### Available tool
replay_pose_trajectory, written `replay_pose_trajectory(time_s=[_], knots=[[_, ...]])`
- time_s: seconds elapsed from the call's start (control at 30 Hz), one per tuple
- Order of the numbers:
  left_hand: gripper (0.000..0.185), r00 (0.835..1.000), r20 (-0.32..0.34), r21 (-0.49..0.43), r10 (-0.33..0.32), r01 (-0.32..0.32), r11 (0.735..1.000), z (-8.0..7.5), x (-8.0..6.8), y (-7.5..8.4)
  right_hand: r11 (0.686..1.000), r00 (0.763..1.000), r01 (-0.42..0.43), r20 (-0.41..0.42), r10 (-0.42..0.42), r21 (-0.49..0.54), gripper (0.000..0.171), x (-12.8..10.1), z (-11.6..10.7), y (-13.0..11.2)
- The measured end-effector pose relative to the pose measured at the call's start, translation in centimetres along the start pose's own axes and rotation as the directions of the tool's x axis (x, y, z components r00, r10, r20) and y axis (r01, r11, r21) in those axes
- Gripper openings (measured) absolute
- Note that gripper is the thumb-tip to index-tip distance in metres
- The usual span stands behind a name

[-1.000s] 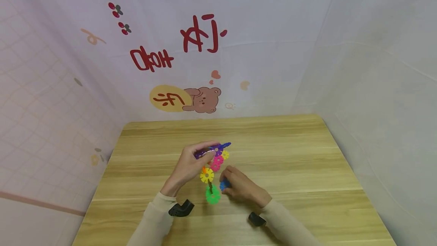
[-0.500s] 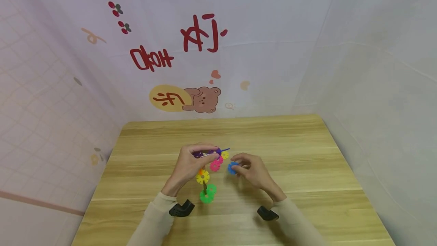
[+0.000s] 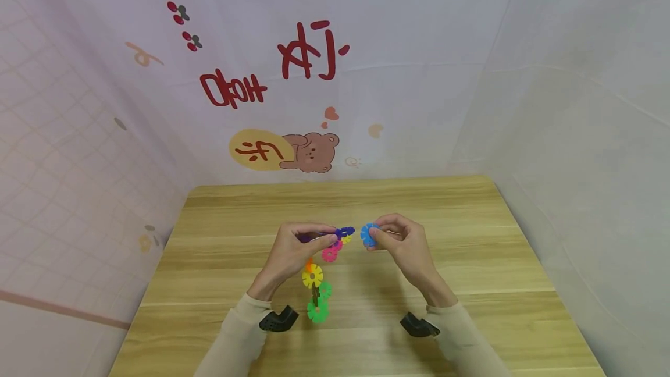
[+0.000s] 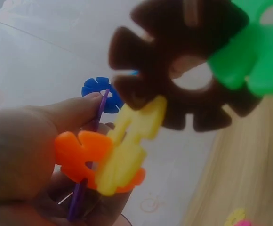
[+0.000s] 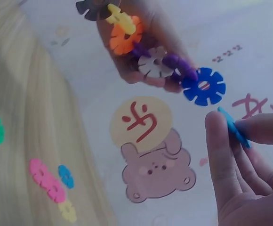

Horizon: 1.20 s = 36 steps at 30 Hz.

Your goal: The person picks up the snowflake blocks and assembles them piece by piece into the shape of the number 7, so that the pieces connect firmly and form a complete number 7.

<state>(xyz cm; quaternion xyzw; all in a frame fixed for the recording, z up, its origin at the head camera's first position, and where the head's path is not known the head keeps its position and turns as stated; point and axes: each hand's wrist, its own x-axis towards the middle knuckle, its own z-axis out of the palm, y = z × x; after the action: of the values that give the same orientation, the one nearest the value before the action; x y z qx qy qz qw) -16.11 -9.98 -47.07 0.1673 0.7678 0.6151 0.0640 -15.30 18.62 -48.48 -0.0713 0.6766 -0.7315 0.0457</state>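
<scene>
My left hand [image 3: 290, 249] holds a chain of interlocking snowflake discs between thumb and fingers. In the left wrist view the chain has a green disc [image 4: 268, 61], a brown disc [image 4: 136, 52], a yellow disc [image 4: 122, 162] and an orange disc [image 4: 75, 153]. Purple discs [image 5: 186, 70], a white disc [image 5: 148, 68] and a dark blue disc [image 5: 214, 92] follow in the right wrist view. The dark blue one juts out past the left fingertips. My right hand [image 3: 410, 249] pinches a light blue disc [image 5: 235, 128] edge-on, close beside the dark blue disc but apart from it.
On the wooden table [image 3: 445, 284] lie loose pink discs [image 5: 40, 172], a pale yellow disc [image 5: 67, 214], a blue disc [image 5: 66, 176] and a green disc [image 5: 0, 127]. A white printed cloth [image 3: 408, 103] stands behind the table.
My right hand has lifted the light blue disc from low near the green discs, moving it forward and right, level with the chain's dark blue end. My left hand has barely moved.
</scene>
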Motion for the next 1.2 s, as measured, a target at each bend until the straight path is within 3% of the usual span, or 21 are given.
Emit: replay_pose_trajectory(time_s=[0.43, 0.67, 0.9, 1.2], knots=[[0.012, 0.997, 0.056, -0.044, 0.053, -0.051, 0.998, 0.1, -0.2, 0.4, 0.996, 0.997, 0.065, 0.044, -0.062, -0.060, 0.023, -0.2, 0.6, -1.5], [0.012, 0.994, 0.079, -0.017, 0.081, -0.080, 0.997, 0.2, -0.3, 0.5, 0.990, 0.995, 0.092, 0.044, -0.088, -0.109, 0.021, -0.4, 1.1, -1.7], [0.008, 0.994, 0.089, 0.055, 0.070, -0.075, 0.996, 0.2, -0.3, 0.8, 0.975, 0.991, 0.132, 0.059, -0.124, -0.177, 0.016, -0.4, 1.4, -1.5], [0.007, 0.992, 0.099, 0.082, 0.082, -0.090, 0.992, 0.3, -0.3, 1.0, 0.968, 0.992, 0.122, 0.052, -0.113, -0.220, 0.014, -0.4, 1.8, -1.6]])
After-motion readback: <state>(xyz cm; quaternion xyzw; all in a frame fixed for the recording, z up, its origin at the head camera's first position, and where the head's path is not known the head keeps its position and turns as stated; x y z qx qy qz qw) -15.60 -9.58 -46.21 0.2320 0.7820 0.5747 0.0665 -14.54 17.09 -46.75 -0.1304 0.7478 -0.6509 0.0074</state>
